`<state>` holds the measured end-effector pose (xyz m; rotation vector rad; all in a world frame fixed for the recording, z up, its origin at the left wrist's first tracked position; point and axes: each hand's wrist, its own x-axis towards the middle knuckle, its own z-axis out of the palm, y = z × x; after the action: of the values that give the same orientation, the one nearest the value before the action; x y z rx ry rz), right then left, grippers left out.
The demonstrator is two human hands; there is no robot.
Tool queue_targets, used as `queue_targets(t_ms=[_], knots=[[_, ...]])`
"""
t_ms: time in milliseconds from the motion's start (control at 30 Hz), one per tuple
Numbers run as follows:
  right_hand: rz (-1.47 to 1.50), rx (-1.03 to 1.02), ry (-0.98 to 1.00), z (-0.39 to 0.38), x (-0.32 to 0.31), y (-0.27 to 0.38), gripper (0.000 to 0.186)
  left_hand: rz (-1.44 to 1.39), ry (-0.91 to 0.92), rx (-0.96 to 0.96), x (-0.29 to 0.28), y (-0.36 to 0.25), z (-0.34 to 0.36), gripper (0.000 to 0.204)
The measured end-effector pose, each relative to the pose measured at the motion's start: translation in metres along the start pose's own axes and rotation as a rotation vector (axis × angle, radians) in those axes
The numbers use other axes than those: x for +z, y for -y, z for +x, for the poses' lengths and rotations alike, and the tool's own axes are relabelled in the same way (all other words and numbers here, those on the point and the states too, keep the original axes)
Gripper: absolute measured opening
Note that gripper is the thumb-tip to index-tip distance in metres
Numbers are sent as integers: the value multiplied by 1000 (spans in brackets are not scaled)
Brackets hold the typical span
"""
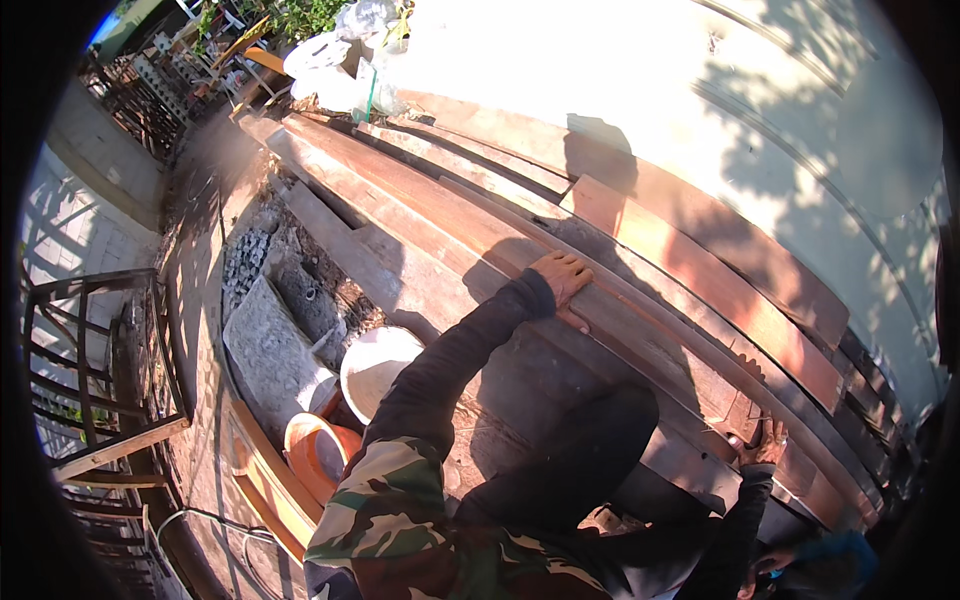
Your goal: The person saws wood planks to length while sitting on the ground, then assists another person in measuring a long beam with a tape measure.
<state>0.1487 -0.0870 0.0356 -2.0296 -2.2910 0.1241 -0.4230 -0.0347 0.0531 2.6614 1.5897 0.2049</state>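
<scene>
A long reddish-brown wooden plank (640, 325) runs slantwise across the stack in front of me. My left hand (563, 282) grips its edge, fingers bent over the top and thumb on the near side. Farther right along the boards, my right hand (765, 445) is closed at the plank's near face. A small dark thing shows by its thumb, too small to name. The shadow of a hand falls on the wood just above it. My dark-trousered knee (600, 430) is bent close to the boards.
More planks (700, 290) lie beyond, beside a bright pale wall (640, 60). Left of me are a white bucket (378, 370), an orange bucket (318, 450) and a cement-crusted trough (265, 335). A metal-and-wood frame (110, 380) stands at far left. Something blue (835, 565) is blurred at lower right.
</scene>
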Motion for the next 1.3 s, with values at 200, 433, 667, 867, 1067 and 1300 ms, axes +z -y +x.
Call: queue_targets(t_ms=[200, 433, 667, 867, 1067, 1300], knots=[[-75, -93, -130, -7, 8, 53, 109, 19, 73, -69, -22, 40, -23, 91], [5, -56, 78, 26, -3, 157, 99, -27, 218, -299, -48, 98, -71, 86], [63, -36, 145, 31, -6, 174, 105, 114, 138, -348, 2, 145, -94, 108], [115, -97, 130, 23, -8, 177, 100, 176, 162, -364, 1, 154, -93, 105], [437, 51, -430, -63, -15, 154, 91, 104, 84, -315, 2, 142, -85, 114], [1249, 599, -617, -121, 44, 35, 92, 234, 101, -408, 20, 157, -92, 94]])
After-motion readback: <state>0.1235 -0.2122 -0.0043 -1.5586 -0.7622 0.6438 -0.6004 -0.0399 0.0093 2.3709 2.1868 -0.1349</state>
